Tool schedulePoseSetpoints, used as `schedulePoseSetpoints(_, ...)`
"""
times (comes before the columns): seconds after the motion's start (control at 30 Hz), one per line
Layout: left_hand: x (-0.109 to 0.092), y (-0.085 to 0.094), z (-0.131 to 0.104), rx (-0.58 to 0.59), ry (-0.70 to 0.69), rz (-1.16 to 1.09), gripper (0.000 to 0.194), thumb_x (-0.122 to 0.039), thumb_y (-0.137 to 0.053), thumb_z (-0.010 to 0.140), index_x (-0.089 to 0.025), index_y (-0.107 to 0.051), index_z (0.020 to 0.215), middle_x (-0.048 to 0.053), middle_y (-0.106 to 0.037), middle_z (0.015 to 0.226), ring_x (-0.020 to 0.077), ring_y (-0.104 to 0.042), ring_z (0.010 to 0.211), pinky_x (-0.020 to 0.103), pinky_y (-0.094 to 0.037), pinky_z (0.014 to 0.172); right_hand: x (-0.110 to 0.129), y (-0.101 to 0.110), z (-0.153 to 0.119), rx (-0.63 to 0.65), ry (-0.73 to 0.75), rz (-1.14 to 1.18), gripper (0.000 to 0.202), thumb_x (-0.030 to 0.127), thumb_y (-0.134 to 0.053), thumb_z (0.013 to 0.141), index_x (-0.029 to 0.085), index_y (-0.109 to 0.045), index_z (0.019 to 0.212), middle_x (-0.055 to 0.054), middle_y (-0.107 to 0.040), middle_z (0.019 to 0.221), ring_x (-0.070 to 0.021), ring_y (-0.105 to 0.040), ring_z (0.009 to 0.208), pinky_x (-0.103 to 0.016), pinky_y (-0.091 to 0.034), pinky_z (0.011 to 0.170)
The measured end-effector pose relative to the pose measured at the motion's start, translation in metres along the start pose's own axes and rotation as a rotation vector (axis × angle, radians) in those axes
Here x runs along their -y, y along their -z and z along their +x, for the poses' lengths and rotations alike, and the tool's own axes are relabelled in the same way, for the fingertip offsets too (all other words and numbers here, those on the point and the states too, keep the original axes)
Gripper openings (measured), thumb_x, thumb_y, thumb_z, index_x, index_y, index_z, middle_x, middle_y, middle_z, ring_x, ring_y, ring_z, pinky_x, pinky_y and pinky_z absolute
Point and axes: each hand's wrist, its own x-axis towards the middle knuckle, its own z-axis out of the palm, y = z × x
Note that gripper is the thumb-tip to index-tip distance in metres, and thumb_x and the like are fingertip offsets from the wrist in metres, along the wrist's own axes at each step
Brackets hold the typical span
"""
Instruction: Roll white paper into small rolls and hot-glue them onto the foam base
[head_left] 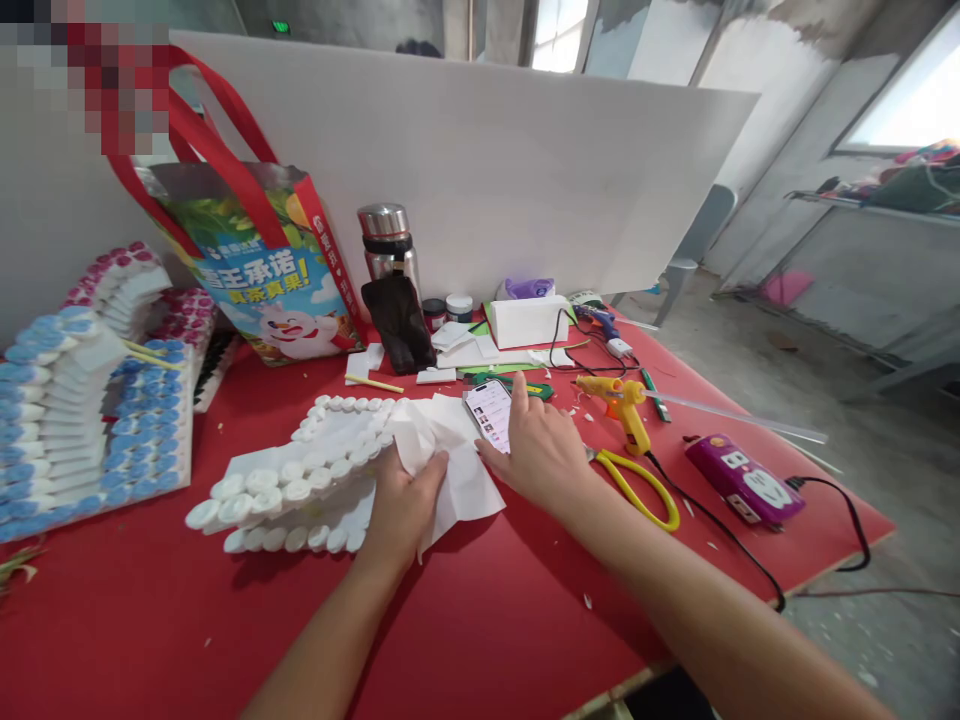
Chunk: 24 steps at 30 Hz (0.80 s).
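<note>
My left hand [409,495] is closed around white paper [465,480] at the right end of a white piece [300,480] edged with rows of white rolled rounds. Beyond the paper lies a phone [489,410] with its screen lit. My right hand [536,440] is over the phone's right edge, index finger stretched forward, thumb out to the left, holding nothing. To the right of that hand are yellow-handled scissors [637,490] and a yellow glue gun [619,400].
A purple power block [742,480] with black cords sits at the right. Blue and white rolled pieces [52,420], a shopping bag [277,280], a steel flask [386,240] and a dark pouch [397,325] stand toward the left and back of the red table [465,630].
</note>
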Motion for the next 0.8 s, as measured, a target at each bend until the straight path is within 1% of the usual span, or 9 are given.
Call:
schedulePoseSetpoints(0.03,0.001,0.000,0.001,0.000,0.002,-0.010,0.039,-0.038,-0.075,0.079,-0.016,-0.071,0.111,0.011,-0.077,0.106,0.0301,-0.073,0.097,0.037,-0.056,0.082,-0.007,0.001,-0.001,0.003,0.016,0.023,0.086,0.053,-0.052,0.095,-0.003,-0.025,0.156,-0.024,-0.068,0.110,-0.0358,-0.066,0.102,-0.044,-0.048,0.087)
schedulePoseSetpoints(0.07,0.003,0.001,0.001,0.000,0.002,-0.018,0.039,-0.038,-0.075,0.079,-0.016,-0.070,0.111,0.011,-0.077,0.106,0.0300,-0.073,0.097,0.037,-0.056,0.083,-0.015,0.002,-0.001,-0.004,0.039,0.052,0.080,0.047,-0.049,0.098,-0.002,-0.024,0.156,-0.023,-0.069,0.109,-0.0350,-0.067,0.101,-0.043,-0.048,0.085)
schedulePoseSetpoints(0.13,0.004,0.001,0.001,-0.005,0.004,-0.017,0.039,-0.039,-0.075,0.079,-0.016,-0.070,0.110,0.011,-0.077,0.104,0.0296,-0.073,0.096,0.037,-0.056,0.083,-0.034,0.001,-0.002,-0.057,0.084,0.147,0.062,0.027,-0.044,0.098,0.001,-0.029,0.152,-0.021,-0.071,0.108,-0.0321,-0.068,0.099,-0.040,-0.048,0.082)
schedulePoseSetpoints(0.2,0.003,0.002,0.000,-0.020,0.013,-0.007,0.040,-0.040,-0.076,0.078,-0.016,-0.069,0.110,0.010,-0.077,0.102,0.0289,-0.073,0.095,0.037,-0.056,0.083,-0.051,-0.002,-0.003,-0.166,0.123,0.279,0.056,0.010,-0.039,0.090,0.007,-0.036,0.146,-0.018,-0.072,0.114,-0.0296,-0.067,0.103,-0.039,-0.049,0.081)
schedulePoseSetpoints(0.27,0.001,0.002,-0.001,-0.033,0.024,0.003,0.042,-0.041,-0.076,0.078,-0.016,-0.069,0.111,0.010,-0.077,0.102,0.0284,-0.072,0.094,0.037,-0.056,0.083,-0.061,-0.008,-0.004,-0.268,0.143,0.403,0.059,0.002,-0.038,0.083,0.014,-0.040,0.141,-0.015,-0.071,0.121,-0.0282,-0.065,0.110,-0.039,-0.050,0.084)
schedulePoseSetpoints(0.33,-0.001,0.002,-0.001,-0.038,0.038,0.007,0.042,-0.043,-0.077,0.078,-0.016,-0.069,0.110,0.010,-0.077,0.101,0.0283,-0.072,0.095,0.036,-0.056,0.082,-0.064,-0.014,-0.004,-0.311,0.177,0.489,0.066,-0.002,-0.039,0.077,0.017,-0.041,0.139,-0.012,-0.071,0.125,-0.0279,-0.062,0.116,-0.041,-0.050,0.089)
schedulePoseSetpoints(0.47,0.000,0.003,0.001,-0.044,0.063,0.002,0.044,-0.044,-0.079,0.076,-0.016,-0.070,0.108,0.010,-0.077,0.101,0.0289,-0.072,0.094,0.035,-0.056,0.080,-0.061,-0.023,-0.003,-0.267,0.268,0.515,0.076,-0.005,-0.041,0.069,0.017,-0.039,0.142,-0.012,-0.069,0.130,-0.0299,-0.059,0.120,-0.048,-0.047,0.099)
schedulePoseSetpoints(0.67,0.002,0.004,0.001,-0.043,0.079,0.011,0.044,-0.045,-0.078,0.077,-0.017,-0.070,0.111,0.009,-0.077,0.100,0.0286,-0.072,0.095,0.033,-0.056,0.075,-0.063,-0.028,-0.002,-0.222,0.285,0.471,0.081,-0.006,-0.042,0.066,0.013,-0.037,0.145,-0.014,-0.068,0.129,-0.0312,-0.058,0.120,-0.048,-0.047,0.098)
schedulePoseSetpoints(0.8,-0.001,0.003,0.000,-0.050,0.092,0.008,0.044,-0.044,-0.079,0.076,-0.016,-0.070,0.109,0.009,-0.077,0.098,0.0289,-0.073,0.093,0.033,-0.056,0.073,-0.064,-0.028,-0.001,-0.211,0.320,0.467,0.081,-0.007,-0.041,0.065,0.012,-0.037,0.144,-0.014,-0.069,0.128,-0.0300,-0.058,0.119,-0.047,-0.046,0.098)
